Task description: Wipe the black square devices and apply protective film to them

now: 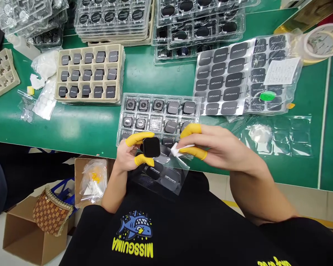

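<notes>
My left hand (126,152), with yellow finger cots on thumb and finger, grips a square black smartwatch case (151,147) by its edges, dark screen showing. Just to its right, my right hand (211,146), also in yellow cots, pinches a crumpled white wipe (176,149); wipe and case are apart. Beneath both hands lies a clear plastic tray (122,111) of watch cases, some showing their backs, others covered with dark printed film. A clear sheet with dark HiFuture film stickers (170,178) hangs over the table's front edge, partly hidden by my hands.
A beige tray stack (90,99) with dark square pieces stands left. Stacked clear trays (113,31) line the back. Sticker sheets (218,79) and tape rolls (322,42) lie right. White discs in a bag (44,101) rest left; cardboard boxes (33,236) stand below the table (72,127).
</notes>
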A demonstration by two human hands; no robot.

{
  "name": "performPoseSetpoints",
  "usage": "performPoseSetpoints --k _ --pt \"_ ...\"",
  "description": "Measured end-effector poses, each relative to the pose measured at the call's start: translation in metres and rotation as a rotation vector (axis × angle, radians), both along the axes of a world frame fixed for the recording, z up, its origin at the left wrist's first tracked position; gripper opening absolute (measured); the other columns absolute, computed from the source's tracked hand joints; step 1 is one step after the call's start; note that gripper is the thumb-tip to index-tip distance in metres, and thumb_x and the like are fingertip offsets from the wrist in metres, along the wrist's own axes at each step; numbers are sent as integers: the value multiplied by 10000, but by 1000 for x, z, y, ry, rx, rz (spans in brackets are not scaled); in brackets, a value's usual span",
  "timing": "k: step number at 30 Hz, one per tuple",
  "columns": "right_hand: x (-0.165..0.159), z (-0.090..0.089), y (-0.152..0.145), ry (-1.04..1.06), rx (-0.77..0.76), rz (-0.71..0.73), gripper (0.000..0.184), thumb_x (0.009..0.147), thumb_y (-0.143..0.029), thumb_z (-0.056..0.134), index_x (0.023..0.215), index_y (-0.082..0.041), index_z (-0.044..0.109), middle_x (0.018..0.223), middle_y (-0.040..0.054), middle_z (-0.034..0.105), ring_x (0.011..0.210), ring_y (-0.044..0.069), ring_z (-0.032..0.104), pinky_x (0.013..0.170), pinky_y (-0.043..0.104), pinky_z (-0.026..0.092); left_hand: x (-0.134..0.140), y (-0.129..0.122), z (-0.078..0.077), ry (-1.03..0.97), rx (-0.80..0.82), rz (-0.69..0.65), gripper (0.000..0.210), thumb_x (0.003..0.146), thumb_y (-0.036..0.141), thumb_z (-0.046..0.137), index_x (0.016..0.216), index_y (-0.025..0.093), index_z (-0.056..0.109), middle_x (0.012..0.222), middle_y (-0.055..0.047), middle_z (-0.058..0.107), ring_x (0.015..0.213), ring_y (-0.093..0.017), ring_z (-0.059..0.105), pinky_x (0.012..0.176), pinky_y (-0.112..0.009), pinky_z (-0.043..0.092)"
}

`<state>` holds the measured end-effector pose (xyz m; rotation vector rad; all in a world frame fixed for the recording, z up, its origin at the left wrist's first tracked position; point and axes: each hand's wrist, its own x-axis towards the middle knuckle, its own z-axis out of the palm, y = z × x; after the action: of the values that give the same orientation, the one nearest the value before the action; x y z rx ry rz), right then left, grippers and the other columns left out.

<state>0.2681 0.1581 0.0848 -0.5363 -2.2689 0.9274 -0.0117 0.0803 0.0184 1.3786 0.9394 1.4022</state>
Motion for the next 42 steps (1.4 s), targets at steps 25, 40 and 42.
performPoseSetpoints --k 25,40,42 --pt "-14 17 -24 24 128 -111 125 1082 -184 669 1156 -266 729 942 48 756 735 156 695 628 273 533 9 3 7 57 33 -38 751 777 662 944 1375 228 808 1016 -78 902 851 -228 870 781 -295 731" --pt "-56 1 -17 -106 535 -260 278 1106 -136 527 1031 -221 781 845 46 706 761 171 596 573 310 371 4 4 2 316 107 -82 767 841 656 906 1453 222 744 1208 -116 886 995 -260 875 876 -317 710" --pt "-59 0 -15 -136 529 -281 277 1096 -126 531 1027 -225 780 881 51 717 786 175 607 569 312 366 7 3 -6 229 68 -63 769 832 645 919 1447 218 744 1203 -117 883 1008 -260 873 873 -315 708"
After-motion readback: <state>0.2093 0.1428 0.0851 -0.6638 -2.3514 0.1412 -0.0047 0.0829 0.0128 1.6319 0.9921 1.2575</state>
